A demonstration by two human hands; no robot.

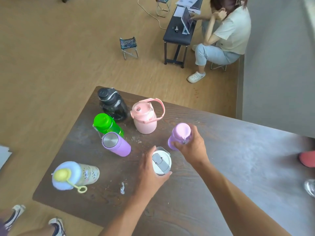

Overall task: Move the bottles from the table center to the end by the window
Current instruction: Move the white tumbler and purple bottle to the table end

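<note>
Several bottles stand on a dark wooden table (pixel 230 160). My left hand (pixel 150 172) is wrapped around a white-lidded tumbler (pixel 161 163) near the table's middle. My right hand (pixel 192 147) grips a light purple bottle (pixel 180 133) just right of it. Further left stand a purple flask with a steel cap (pixel 115 144), a green bottle (pixel 106 125), a black jug (pixel 112 104) and a pink jug with a handle (pixel 144 119). A patterned bottle with a pale blue and yellow lid (pixel 73 175) stands near the left edge.
Beyond the table a seated person (pixel 226 31) works at a dark bench (pixel 177 36) with a laptop. Two small folding stools (pixel 128 47) stand on the wooden floor. Feet in sneakers (pixel 56 225) show at the lower left, and a red object (pixel 306 158) at the right edge.
</note>
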